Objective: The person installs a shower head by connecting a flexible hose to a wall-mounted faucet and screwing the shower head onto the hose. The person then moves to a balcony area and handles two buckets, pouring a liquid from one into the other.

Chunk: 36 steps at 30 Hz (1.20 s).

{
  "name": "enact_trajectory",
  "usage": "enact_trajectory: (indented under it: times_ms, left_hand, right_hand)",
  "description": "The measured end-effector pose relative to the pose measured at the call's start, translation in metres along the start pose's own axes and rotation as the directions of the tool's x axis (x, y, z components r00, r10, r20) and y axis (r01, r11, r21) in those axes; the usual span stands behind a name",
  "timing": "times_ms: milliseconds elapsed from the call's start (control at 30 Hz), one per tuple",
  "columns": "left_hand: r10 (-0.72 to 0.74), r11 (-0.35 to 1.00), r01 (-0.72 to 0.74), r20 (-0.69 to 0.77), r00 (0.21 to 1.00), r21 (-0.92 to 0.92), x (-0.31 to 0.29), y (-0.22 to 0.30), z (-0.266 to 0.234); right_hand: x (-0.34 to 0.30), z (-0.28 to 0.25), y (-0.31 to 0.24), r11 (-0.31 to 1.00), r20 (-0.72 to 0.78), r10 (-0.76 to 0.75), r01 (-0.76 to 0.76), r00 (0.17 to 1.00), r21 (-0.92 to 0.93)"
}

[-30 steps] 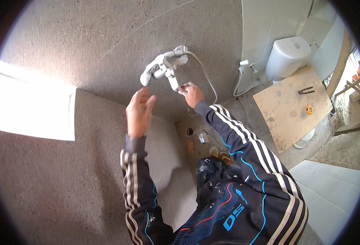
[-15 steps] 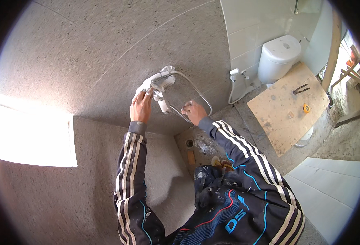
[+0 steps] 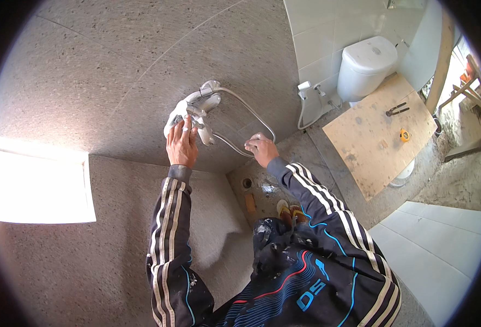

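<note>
Two bare hands at tap: left hand [image 3: 182,144] laid over shiny wall tap [image 3: 195,110], fingers extended, slightly spread; one second ago, apart below it. Right hand [image 3: 261,149] moved from tap's lower outlet to bottom of metal hose [image 3: 249,106], now looping back toward tap. Right fingers curled together; cannot tell whether pinching hose. Left fingers hide part of tap. Window [image 3: 36,180] washed out white; jacket [image 3: 306,283] cut off below. Grey wall [image 3: 142,65] spreads above; floor strip [image 3: 306,147] runs between wall and plywood board's [image 3: 360,152] edge.
</note>
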<state>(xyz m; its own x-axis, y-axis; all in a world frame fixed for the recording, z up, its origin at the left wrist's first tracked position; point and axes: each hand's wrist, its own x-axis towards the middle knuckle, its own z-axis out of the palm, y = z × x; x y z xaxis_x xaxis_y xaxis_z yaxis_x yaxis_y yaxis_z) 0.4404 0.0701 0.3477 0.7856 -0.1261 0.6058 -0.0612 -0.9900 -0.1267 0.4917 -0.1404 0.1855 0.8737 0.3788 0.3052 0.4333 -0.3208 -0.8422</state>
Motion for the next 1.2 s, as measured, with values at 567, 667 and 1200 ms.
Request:
enact_trajectory:
  times_ms: [567,667,1200]
  left_hand:
    - [-0.653,0.267,0.933,0.667,0.359,-0.241,-0.287,0.086,0.111]
    - [-0.267,0.095,0.936,0.897,0.352,-0.339,-0.292,0.108,0.142]
    - [0.259,0.12,0.588,0.597,0.759,-0.8,-0.15,0.155,0.099]
  right_hand:
    - [-0.134,-0.072,0.054,0.893,-0.268,0.44,-0.448,0.857,0.034]
    - [-0.138,-0.088,0.043,0.885,-0.349,0.448,-0.463,0.823,0.044]
    - [-0.117,-0.034,-0.04,0.942,-0.223,0.185,-0.238,0.957,-0.237]
